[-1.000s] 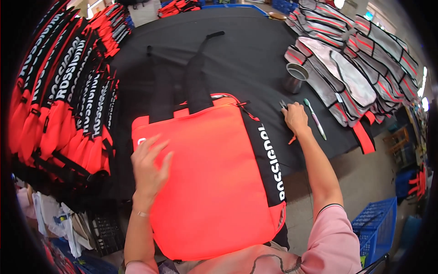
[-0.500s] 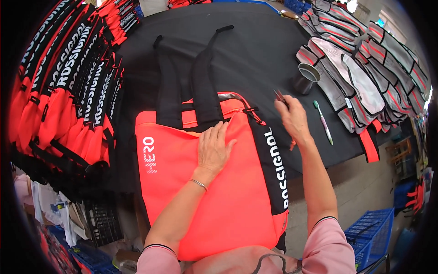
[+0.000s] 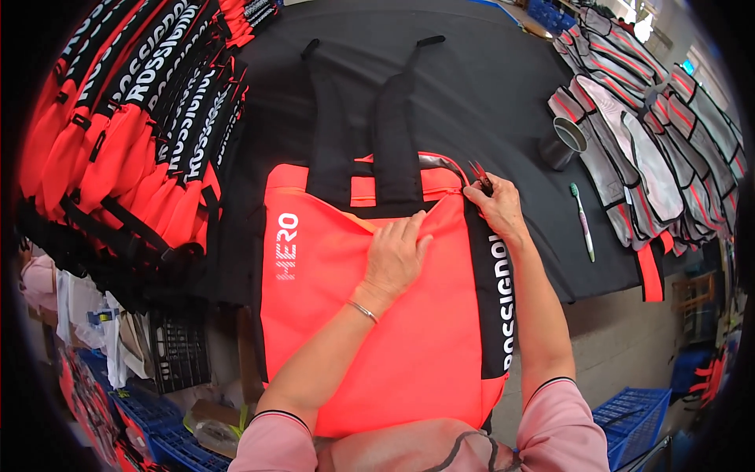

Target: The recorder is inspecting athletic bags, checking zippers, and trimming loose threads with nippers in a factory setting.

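A bright red-orange and black backpack (image 3: 377, 330) lies on the black-covered table with its two black shoulder straps (image 3: 393, 118) stretched toward the far side. My left hand (image 3: 395, 256) rests flat on the front panel, fingers extended just below the slack upper edge. At the bag's upper right corner, my right hand (image 3: 499, 206) is closed around small thread snips (image 3: 480, 179), their two pointed blades sticking up beyond the fingers. Its fingertips are at the end of the zipper opening; whether they also pinch the zipper pull is hidden.
Stacked red and black bags (image 3: 149, 134) fill the left side. Grey pieces with red trim (image 3: 629, 157) lie at the right, beside a dark metal cup (image 3: 560, 145) and a toothbrush (image 3: 583, 223). Blue crates (image 3: 631, 421) stand below on the floor.
My right hand has come left with the snips, from beside the bag to its upper right corner. My left hand stays flat on the front panel. The whole view has shifted slightly.
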A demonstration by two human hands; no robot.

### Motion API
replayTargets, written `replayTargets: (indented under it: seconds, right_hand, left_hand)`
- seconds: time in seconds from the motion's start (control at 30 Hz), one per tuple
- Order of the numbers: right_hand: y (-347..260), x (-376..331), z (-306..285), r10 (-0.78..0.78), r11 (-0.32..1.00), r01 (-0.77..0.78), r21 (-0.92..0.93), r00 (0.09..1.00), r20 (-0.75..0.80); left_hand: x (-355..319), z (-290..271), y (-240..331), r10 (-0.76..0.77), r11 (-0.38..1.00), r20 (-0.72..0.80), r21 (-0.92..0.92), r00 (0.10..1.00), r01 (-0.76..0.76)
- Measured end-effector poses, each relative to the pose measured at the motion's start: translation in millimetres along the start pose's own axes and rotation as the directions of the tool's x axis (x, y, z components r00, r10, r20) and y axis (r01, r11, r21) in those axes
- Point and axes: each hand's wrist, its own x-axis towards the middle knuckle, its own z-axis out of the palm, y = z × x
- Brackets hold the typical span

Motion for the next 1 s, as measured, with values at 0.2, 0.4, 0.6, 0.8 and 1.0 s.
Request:
replayTargets:
  seconds: [0.2,0.4,0.6,0.8,1.0]
  right_hand:
    - [14,-7,15,-0.027,0.998,0.034,0.043,0.99,-0.142]
    - [31,-9,22,-0.015,0.975,0.059,0.214,0.979,-0.202]
    - [31,-11,18,-0.016,0.973,0.06,0.223,0.981,-0.191]
    - [4,-11,26,-0.046,0.994,0.058,0.096,0.992,-0.121]
    - [118,18,-10,-0.175,0.961,0.203,0.186,0.972,-0.159]
  left_hand:
    - [45,-8,-40,-0.291,0.914,-0.138,-0.333,0.947,0.232]
    - [81,2,-38,-0.071,0.977,-0.136,-0.208,0.988,0.042]
    - [86,16,-38,-0.042,0.992,-0.053,-0.125,0.998,0.035]
    - [71,64,-93,0.213,0.876,-0.179,0.47,0.96,-0.107]
    - [92,88,-34,-0.03,0.988,-0.075,0.147,0.997,0.04]
